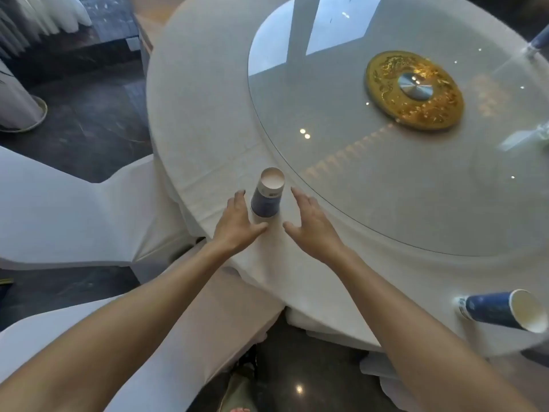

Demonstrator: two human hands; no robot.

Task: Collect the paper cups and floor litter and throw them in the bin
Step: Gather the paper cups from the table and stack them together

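Head view: both hands open, empty, left hand (pixel 237 224) and right hand (pixel 312 224) flanking upright blue paper cup (pixel 266 195) near table (pixel 202 120) edge. Close gently around mid-wall, lift straight, avoid crushing.

Cut off by the right edge at 1 o'clock: a blue object (pixel 539 40), only part showing, too blurred to name. Lower rim of the upturned cup (pixel 266 197) partly hidden behind the left hand (pixel 237 224). Bench (pixel 208 114) far side out of frame at 12 o'clock.
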